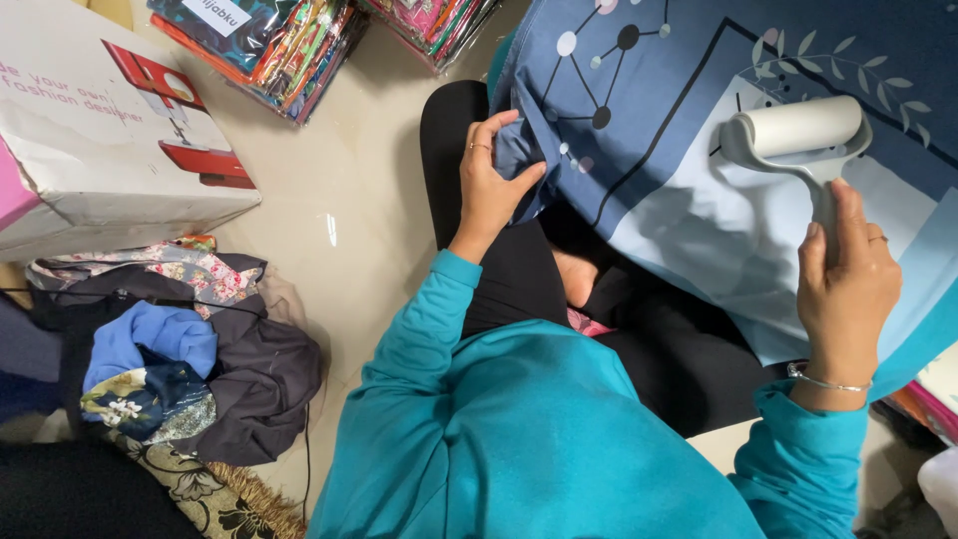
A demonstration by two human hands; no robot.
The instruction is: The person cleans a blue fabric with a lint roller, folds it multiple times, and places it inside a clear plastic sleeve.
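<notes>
Seated on a pale tiled floor (339, 220), legs folded, teal sleeves at 6 o'clock. Spread over the lap from 12 to 4 o'clock: a large blue printed fabric (659, 110) with dot-and-line and leaf motifs, its near edge hanging across the black trousers. At 10 o'clock, a white cardboard box (90, 150) picturing a red sewing machine; at 8 o'clock, a heap of mixed clothes (180, 349); at 12 o'clock, stacks of plastic-wrapped fabric packs (289, 45). Lint roller (803, 130) resting on the cloth at 2 o'clock, white drum lying left-to-right, grey handle running down toward 5 o'clock. Right hand (843, 289) clenched around that handle, directly below the drum. Left hand (489, 185) pinching the fabric's left edge at 11 o'clock, holding it taut. Open cloth to the drum's left, between the two hands; fabric edge close at right.
</notes>
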